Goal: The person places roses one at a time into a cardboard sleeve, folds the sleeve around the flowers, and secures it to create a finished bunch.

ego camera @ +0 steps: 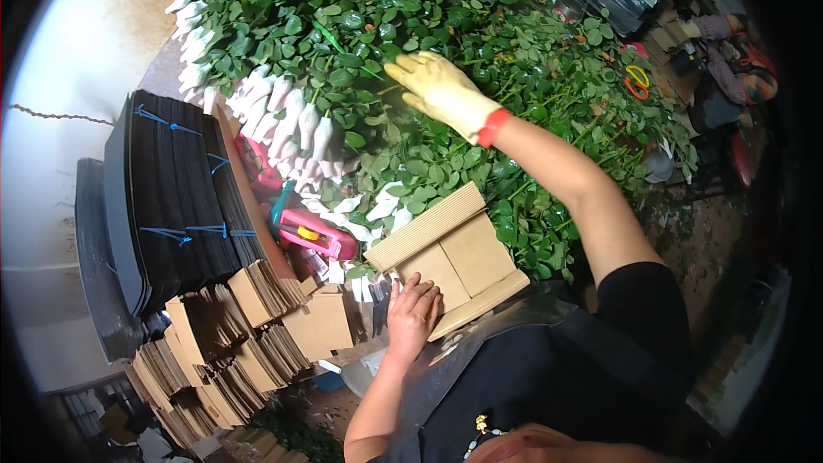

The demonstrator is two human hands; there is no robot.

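Note:
My left hand [413, 315] is bare and lies over the left edge of a folded cardboard wrap [479, 263], its fingers on the inner face and its thumb at the edge. A corrugated flap [427, 225] stands up along the wrap's far side. My right hand [443, 90], in a pale yellow rubber glove with a red cuff, reaches over a heap of leafy green stems [450, 13]. Its fingers are extended, with a stem close to the thumb but no plain grip on it. White mesh-covered flower heads [289, 119], possibly roses, line the heap's left side.
A pink tape dispenser [321, 235] stands left of the wrap. Strapped black sheets [173, 206] and bundled cardboard pieces [225, 347] fill the left. Scissors with red and yellow handles [636, 82] lie on the leaves at right. Part of another person [726, 64] shows at far right.

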